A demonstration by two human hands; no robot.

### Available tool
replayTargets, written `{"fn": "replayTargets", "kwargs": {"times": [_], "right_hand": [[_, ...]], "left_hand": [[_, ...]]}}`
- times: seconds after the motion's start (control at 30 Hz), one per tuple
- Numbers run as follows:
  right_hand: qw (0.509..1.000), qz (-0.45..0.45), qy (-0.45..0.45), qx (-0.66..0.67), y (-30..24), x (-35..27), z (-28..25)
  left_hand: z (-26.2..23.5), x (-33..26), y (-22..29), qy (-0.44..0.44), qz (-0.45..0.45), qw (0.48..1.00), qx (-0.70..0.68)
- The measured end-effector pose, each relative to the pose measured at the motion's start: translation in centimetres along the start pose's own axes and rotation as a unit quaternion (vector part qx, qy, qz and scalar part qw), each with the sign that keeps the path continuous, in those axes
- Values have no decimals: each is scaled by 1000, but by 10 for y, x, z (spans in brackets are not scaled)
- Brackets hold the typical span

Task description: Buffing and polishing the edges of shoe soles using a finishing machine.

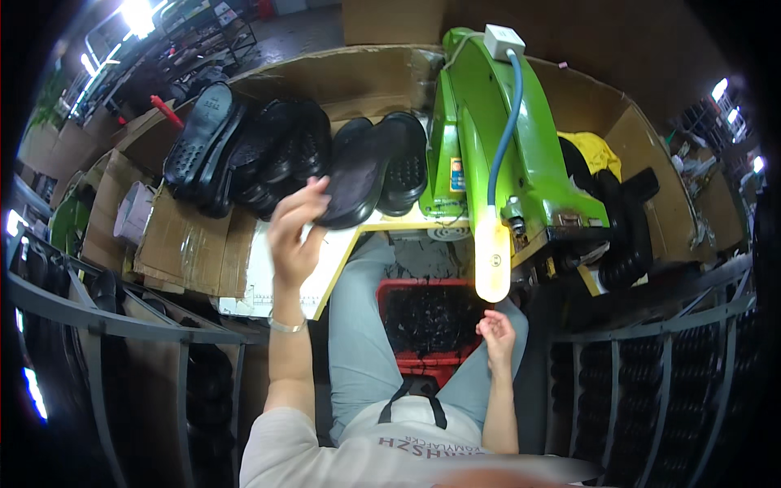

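My left hand [297,233] is raised over the left part of the bench, thumb and fingers apart. Its fingertips are at the near left edge of a black shoe sole [355,172], and I see no grip on it. This sole leans in front of another black sole [404,167] with a studded patch. Further left stand more black soles [281,146], bunched together. Close to my right thigh, my right hand [497,333] has its fingers curled in toward the thumb. Anything small between them is too fine to make out. It sits just below the lit end of a lamp [493,264].
A green machine [521,138] with a blue cable stands right of the soles. Between my knees is a red bin [431,358] holding black scraps. Cardboard walls [382,69] edge the bench. Metal racks [130,332] with dark soles flank me. A yellow cloth [598,152] lies right.
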State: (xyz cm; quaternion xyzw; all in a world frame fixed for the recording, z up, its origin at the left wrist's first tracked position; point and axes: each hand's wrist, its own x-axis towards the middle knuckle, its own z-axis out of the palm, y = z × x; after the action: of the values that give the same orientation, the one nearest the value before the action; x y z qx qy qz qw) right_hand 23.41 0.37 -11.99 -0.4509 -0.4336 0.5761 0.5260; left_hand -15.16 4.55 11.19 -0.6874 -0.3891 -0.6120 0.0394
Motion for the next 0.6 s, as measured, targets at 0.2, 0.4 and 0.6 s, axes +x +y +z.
{"fn": "replayTargets", "kwargs": {"times": [0.2, 0.4, 0.6], "right_hand": [[999, 37, -15, -20, -1, -13, 12], [996, 77, 0, -38, 2, -13, -1], [996, 85, 28, -26, 8, 2, 0]], "left_hand": [[38, -49, -98, -75, -116, 959, 249], [23, -47, -81, -64, -110, 965, 227], [-50, 5, -97, 45, -55, 889, 451]]}}
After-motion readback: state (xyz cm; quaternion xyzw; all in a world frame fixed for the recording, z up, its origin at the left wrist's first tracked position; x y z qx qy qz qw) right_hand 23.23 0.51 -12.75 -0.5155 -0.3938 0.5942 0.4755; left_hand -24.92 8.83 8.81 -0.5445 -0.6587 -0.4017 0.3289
